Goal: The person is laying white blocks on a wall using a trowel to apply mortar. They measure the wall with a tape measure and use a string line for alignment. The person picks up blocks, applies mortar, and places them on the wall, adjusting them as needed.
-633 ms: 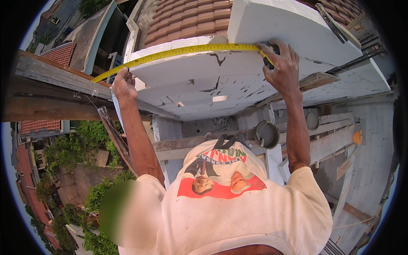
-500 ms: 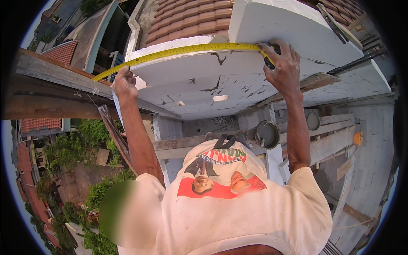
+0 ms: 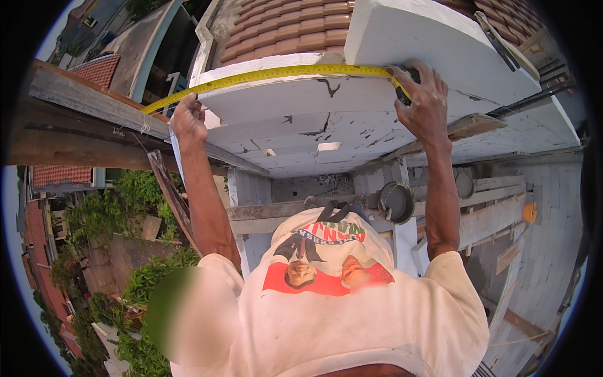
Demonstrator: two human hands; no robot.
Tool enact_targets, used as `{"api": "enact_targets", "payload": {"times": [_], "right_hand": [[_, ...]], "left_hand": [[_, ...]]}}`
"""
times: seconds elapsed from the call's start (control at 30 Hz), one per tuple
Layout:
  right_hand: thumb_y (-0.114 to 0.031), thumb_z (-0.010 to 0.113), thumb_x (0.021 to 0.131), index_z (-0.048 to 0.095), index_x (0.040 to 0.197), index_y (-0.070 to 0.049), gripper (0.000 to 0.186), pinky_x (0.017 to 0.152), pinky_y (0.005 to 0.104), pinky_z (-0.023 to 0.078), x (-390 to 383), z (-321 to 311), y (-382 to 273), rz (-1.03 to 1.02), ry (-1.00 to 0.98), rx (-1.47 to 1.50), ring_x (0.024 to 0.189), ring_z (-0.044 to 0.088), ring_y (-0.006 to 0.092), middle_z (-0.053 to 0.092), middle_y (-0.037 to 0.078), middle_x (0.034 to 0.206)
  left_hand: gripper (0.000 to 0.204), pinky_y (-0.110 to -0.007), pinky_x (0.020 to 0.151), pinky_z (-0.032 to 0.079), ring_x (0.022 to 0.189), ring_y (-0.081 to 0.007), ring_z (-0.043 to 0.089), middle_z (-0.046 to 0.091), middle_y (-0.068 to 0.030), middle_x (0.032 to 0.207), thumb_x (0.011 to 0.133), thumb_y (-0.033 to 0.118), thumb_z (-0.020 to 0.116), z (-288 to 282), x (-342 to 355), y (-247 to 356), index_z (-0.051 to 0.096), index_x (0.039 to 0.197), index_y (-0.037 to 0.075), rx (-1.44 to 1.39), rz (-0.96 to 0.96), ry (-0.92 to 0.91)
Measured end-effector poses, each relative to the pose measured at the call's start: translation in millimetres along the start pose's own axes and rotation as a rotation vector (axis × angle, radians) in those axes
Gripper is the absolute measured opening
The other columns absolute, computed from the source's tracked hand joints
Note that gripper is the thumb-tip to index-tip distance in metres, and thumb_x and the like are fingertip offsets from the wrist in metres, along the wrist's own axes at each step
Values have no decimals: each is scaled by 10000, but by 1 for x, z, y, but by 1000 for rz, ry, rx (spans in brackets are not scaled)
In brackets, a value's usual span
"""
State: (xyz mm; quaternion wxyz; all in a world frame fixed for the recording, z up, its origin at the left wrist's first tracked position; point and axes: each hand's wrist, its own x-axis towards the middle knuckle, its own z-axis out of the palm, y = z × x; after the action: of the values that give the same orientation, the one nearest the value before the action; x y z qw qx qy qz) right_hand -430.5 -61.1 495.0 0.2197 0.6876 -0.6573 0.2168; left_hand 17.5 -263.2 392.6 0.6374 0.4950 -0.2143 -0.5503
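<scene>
A yellow tape measure [image 3: 282, 73] runs out along the top edge of a white block wall [image 3: 270, 107]. Its blade reaches past the wall's left end to a timber beam [image 3: 94, 99]. My right hand [image 3: 427, 97] is closed around the dark tape case at the right end, just in front of a larger white block [image 3: 427, 47] standing on the wall. At the wall's left end, the curled fingers of my left hand [image 3: 190, 119] pinch the blade's lower edge. My palms hide part of the case and of the left fingertips.
Beyond the wall rises a tiled roof [image 3: 289, 31]. A hand tool [image 3: 496, 39] lies on the large block. Below are scaffold planks [image 3: 270, 213], a mortar bucket [image 3: 396, 202] and an orange container [image 3: 529, 212]. On the left the drop opens onto trees [image 3: 138, 195] and roofs.
The whole view has shifted slightly to the right. Both hands keep their hold, and the tape stays stretched along the wall top.
</scene>
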Motion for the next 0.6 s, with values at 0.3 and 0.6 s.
{"api": "enact_targets", "payload": {"times": [0.3, 0.6], "right_hand": [[-57, 829, 711, 683, 1334, -212, 658, 1152, 500, 403, 4, -5, -10, 84, -151, -46, 1295, 509, 294, 540, 76, 1371], [1, 776, 727, 664, 1340, -155, 643, 1134, 536, 406, 2, -3, -15, 49, -127, -48, 1340, 495, 336, 532, 118, 1388]], "left_hand": [[245, -333, 852, 397, 857, -126, 624, 670, -11, 930, 809, 120, 764, 3, -10, 5, 684, 1032, 55, -14, 30, 34], [199, -312, 618, 527, 696, -184, 650, 677, -113, 853, 813, 50, 703, 12, -38, 19, 634, 970, -50, -46, 117, -12]]}}
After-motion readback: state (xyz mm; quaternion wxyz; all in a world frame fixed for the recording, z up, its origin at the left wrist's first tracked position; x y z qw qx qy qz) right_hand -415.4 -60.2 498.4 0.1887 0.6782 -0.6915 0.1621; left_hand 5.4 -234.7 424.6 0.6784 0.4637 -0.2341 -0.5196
